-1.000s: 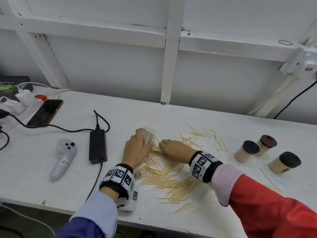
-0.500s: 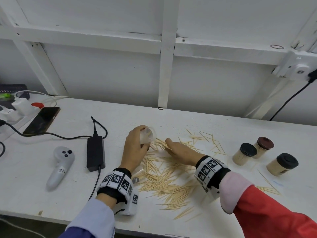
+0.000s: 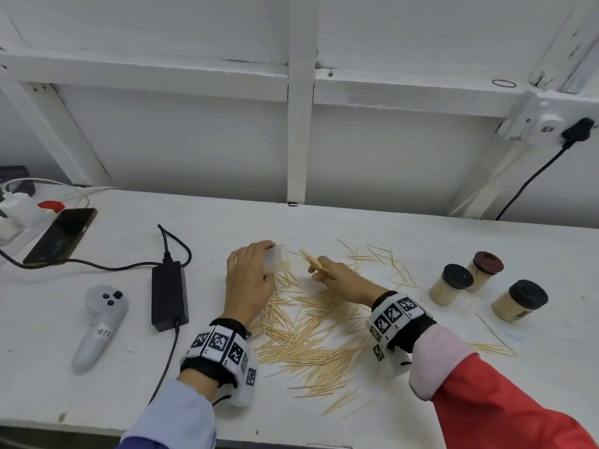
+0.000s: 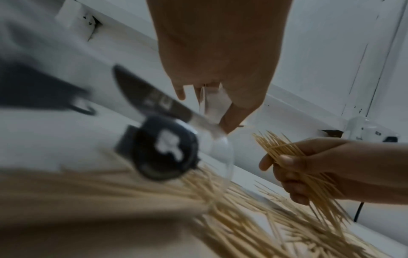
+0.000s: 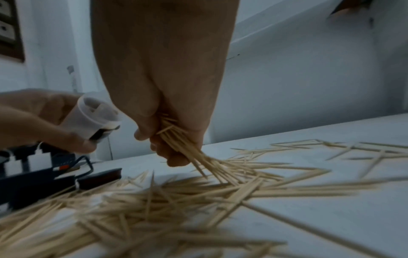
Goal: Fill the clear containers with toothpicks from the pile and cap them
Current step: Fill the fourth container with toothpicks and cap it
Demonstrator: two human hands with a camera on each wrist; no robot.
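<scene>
Head view is showing the left hand [image 3: 248,280] gripping a clear container [image 3: 276,259] tilted on its side just above the bench [image 3: 324,222], its open mouth facing the right hand [image 3: 337,278]. That hand is pinching a bundle of toothpicks [image 3: 311,262] lifted from the pile [image 3: 311,335], tips pointing at the mouth but not yet inside. The bundle is looking slightly fanned in the left wrist view, so I judge the fingers should be squeezing it parallel before feeding it in, while the container is staying steady and angled toward the tips. Three capped containers [image 3: 452,288] are standing well apart to the right, already filled.
</scene>
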